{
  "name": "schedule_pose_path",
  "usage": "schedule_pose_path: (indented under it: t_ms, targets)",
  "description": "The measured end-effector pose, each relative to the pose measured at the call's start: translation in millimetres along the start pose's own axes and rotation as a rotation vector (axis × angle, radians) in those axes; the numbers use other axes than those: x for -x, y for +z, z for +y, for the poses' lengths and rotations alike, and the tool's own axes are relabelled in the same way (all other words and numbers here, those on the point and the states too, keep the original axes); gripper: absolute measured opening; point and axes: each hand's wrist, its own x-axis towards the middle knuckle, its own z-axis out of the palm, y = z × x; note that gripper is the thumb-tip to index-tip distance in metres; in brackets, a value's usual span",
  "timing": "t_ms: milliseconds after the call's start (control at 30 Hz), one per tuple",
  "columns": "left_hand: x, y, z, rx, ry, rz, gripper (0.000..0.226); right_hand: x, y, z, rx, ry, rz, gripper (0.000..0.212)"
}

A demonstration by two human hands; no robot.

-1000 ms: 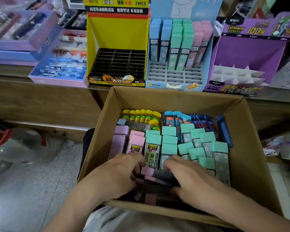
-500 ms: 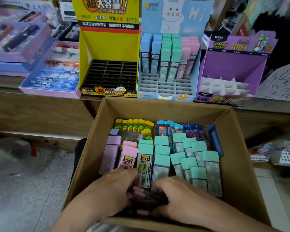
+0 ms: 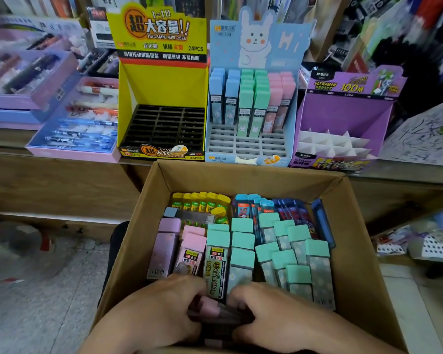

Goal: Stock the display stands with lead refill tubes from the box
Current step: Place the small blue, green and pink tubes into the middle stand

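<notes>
An open cardboard box holds rows of lead refill tubes: green-capped, pink-capped, yellow-capped and blue-capped. At its near edge my left hand and my right hand grip a bundle of pink-capped tubes from both sides, fingers curled round it. On the counter behind stand a yellow display stand with bare black slots, a blue bunny stand with tubes in its back rows, and a purple stand with white dividers.
Pen trays lie on the counter to the left of the stands. A wooden counter front runs behind the box. Grey tiled floor shows at the left. Cluttered goods sit low at the right.
The view has tilted upward, so the box and my hands sit lower in frame. Both hands have closed in tighter round the pink-capped bundle.
</notes>
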Motion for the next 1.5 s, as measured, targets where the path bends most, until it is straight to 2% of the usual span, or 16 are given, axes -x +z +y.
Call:
schedule_pose_path:
  t_ms: [100,233,400,533,667,733,800,900,1067,1167,1300,1367,1500]
  targets:
    - [0.5,-0.9,-6.5,0.089,0.018,0.069,0.02,2.8,-7.0,0.6,-0.044,-0.032,0.011,0.024]
    - [-1.5,-4.1,-9.5,0.341,0.053,0.106,0.031,5.8,-17.8,1.9,-0.16,-0.078,0.04,0.025]
    - [-5.3,-11.4,-8.0,0.621,0.102,0.249,0.034,7.0,-25.6,1.5,-0.495,-0.116,0.034,0.027]
    - [-5.9,-15.3,-2.3,0.891,0.091,0.39,0.045,9.4,-29.7,-3.0,-0.747,-0.168,0.009,0.03]
    - [-10.5,-14.8,15.7,1.154,0.111,0.55,0.046,8.4,-28.5,-10.3,-0.985,-0.197,0.074,0.028]
    - [-14.1,-12.1,27.2,1.309,0.117,0.549,0.044,7.1,-28.2,-15.0,-1.087,-0.235,0.106,0.029]
    - [-17.5,-8.6,38.4,1.416,0.123,0.475,0.04,5.6,-29.0,-21.4,-1.136,-0.282,0.145,0.034]
    - [-23.5,-4.8,47.7,1.541,0.087,0.404,0.034,0.5,-30.0,-30.1,-1.042,-0.313,0.264,0.04]
    - [-25.7,-7.1,51.4,1.618,0.105,0.38,0.022,-9.3,-28.4,-36.7,-0.852,-0.349,0.369,0.051]
    - [-27.7,-7.2,47.1,1.625,0.106,0.411,0.024,-13.6,-27.7,-37.1,-0.906,-0.411,0.334,0.049]
    - [-29.4,-4.1,45.4,1.608,0.108,0.444,0.034,-17.2,-27.8,-32.3,-1.054,-0.399,0.316,0.04]
    - [-28.9,-3.4,46.3,1.601,0.107,0.447,0.04,-17.8,-27.9,-30.8,-1.091,-0.374,0.331,0.038]
    - [-28.1,-2.8,45.8,1.568,0.062,0.459,0.035,-18.0,-29.0,-27.7,-1.098,-0.272,0.427,0.025]
